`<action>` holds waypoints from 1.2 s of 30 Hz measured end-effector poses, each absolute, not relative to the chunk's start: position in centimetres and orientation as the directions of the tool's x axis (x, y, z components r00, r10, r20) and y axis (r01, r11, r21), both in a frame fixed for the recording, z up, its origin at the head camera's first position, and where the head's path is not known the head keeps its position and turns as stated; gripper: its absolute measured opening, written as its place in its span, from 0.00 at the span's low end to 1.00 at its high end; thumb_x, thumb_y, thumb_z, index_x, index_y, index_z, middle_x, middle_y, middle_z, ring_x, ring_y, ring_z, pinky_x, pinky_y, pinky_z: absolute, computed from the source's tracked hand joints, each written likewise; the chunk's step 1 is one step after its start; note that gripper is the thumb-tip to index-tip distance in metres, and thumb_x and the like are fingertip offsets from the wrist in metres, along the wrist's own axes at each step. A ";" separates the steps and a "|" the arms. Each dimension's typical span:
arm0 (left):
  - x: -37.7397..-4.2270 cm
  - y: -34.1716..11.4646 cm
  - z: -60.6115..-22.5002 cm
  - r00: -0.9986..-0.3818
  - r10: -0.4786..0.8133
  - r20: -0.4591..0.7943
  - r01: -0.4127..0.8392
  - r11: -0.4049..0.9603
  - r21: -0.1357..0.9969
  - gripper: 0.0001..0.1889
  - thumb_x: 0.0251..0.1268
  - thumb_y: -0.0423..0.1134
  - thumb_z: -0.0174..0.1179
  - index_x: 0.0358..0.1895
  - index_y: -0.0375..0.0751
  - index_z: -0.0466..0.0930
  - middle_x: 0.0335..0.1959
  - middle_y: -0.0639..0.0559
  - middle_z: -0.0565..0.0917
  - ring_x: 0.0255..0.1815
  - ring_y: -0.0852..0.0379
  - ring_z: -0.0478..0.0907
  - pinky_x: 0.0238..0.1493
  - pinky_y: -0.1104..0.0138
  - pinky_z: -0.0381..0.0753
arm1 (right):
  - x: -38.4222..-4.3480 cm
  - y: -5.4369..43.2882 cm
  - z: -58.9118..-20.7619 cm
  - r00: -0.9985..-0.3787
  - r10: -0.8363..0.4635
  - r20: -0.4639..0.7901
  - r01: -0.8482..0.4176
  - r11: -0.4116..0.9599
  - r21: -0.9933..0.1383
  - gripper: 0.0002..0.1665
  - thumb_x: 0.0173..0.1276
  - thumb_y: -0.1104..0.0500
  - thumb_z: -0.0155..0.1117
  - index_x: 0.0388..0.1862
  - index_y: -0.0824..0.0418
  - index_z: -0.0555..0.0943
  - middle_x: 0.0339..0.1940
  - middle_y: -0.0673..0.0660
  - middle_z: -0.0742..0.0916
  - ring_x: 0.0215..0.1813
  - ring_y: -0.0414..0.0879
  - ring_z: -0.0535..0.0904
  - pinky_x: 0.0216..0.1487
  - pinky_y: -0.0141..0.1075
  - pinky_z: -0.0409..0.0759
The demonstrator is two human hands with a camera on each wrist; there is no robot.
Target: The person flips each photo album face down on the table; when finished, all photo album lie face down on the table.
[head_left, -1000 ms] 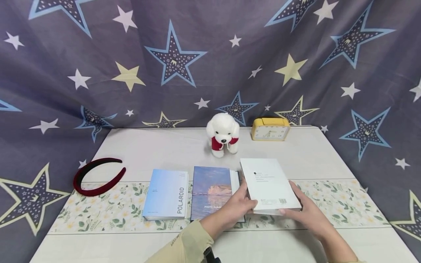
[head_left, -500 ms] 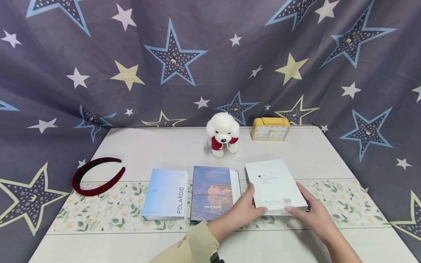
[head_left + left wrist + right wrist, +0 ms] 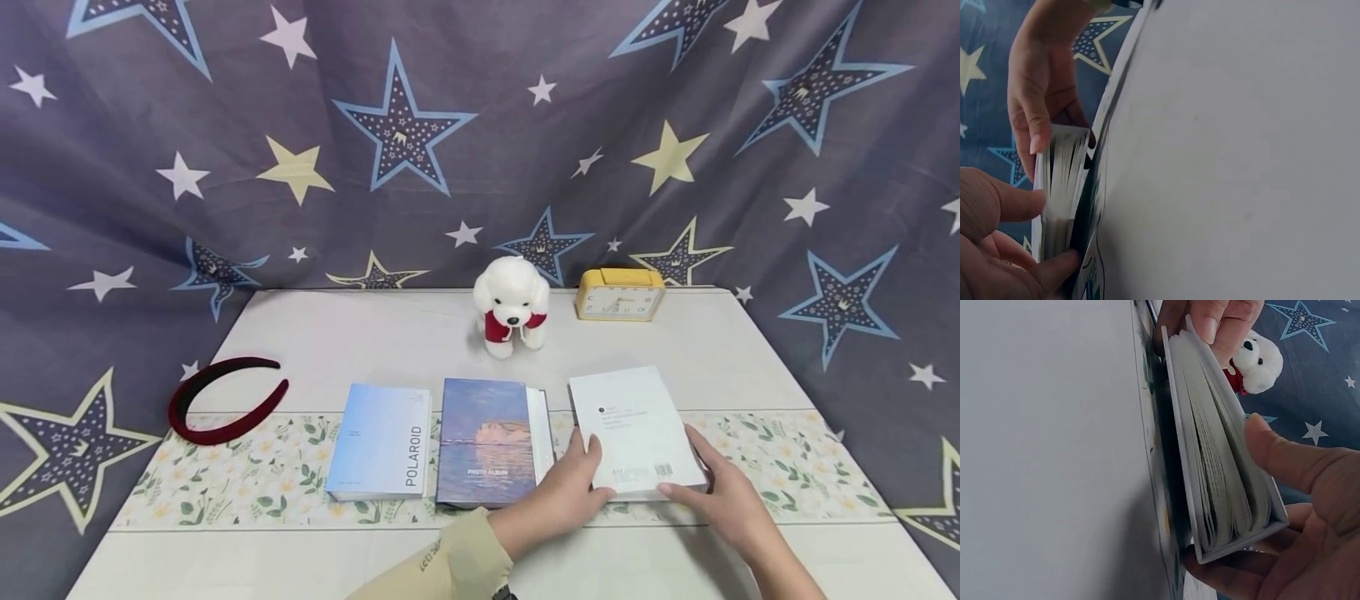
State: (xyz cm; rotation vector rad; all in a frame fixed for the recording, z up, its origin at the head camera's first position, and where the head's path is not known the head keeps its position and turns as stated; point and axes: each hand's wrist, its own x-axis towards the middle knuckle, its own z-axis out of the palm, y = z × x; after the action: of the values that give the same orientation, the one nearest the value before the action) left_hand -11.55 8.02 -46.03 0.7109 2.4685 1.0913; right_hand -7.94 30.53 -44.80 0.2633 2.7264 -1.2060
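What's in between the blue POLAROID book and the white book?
The photo album, then the left hand holding the white book. The head view shows that.

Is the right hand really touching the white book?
Touching: in the right wrist view, the right hand holds the white book, thumb against its cover.

The left forearm (image 3: 438,571), sleeved short of the wrist, slants up and rightward; the bare right forearm (image 3: 783,567) slants up and leftward; the left hand (image 3: 566,492) and right hand (image 3: 727,496) face each other, apart, both gripping; each thumb (image 3: 1285,456) opposes bent fingers (image 3: 1229,581), the thumbs pointing inward.
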 end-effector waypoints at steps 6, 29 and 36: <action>-11.3 8.5 -46.1 -0.835 0.538 -0.116 0.352 0.685 0.638 0.34 0.66 0.42 0.62 0.72 0.33 0.62 0.74 0.26 0.51 0.62 0.40 0.74 0.57 0.63 0.77 | -7.8 30.4 -44.8 -0.968 0.112 -0.223 0.236 0.704 -0.669 0.70 0.49 0.44 0.77 0.79 0.65 0.45 0.75 0.74 0.57 0.71 0.74 0.55 0.68 0.62 0.57; -10.1 0.0 -44.0 -0.910 0.410 0.056 0.396 0.824 0.404 0.40 0.60 0.50 0.65 0.71 0.33 0.63 0.74 0.28 0.54 0.74 0.27 0.45 0.69 0.36 0.46 | -8.8 21.0 -43.7 -0.972 -0.162 0.172 -0.236 0.666 -0.708 0.36 0.65 0.56 0.69 0.68 0.69 0.70 0.69 0.68 0.72 0.66 0.63 0.72 0.62 0.52 0.72; -10.0 -3.1 -44.8 -0.950 0.312 -0.003 0.276 0.845 0.458 0.47 0.56 0.56 0.67 0.73 0.31 0.59 0.75 0.25 0.44 0.74 0.25 0.34 0.67 0.31 0.41 | -8.8 18.0 -44.4 -0.935 -0.347 -0.074 -0.113 0.490 -0.864 0.44 0.65 0.50 0.67 0.72 0.71 0.63 0.71 0.74 0.67 0.72 0.67 0.61 0.69 0.56 0.61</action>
State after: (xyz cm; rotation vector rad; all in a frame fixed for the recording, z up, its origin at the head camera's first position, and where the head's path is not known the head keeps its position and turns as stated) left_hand -10.03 -3.10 -44.75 0.4698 2.9428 0.7124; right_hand -8.79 17.97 -44.39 -0.3933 2.4973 -1.4220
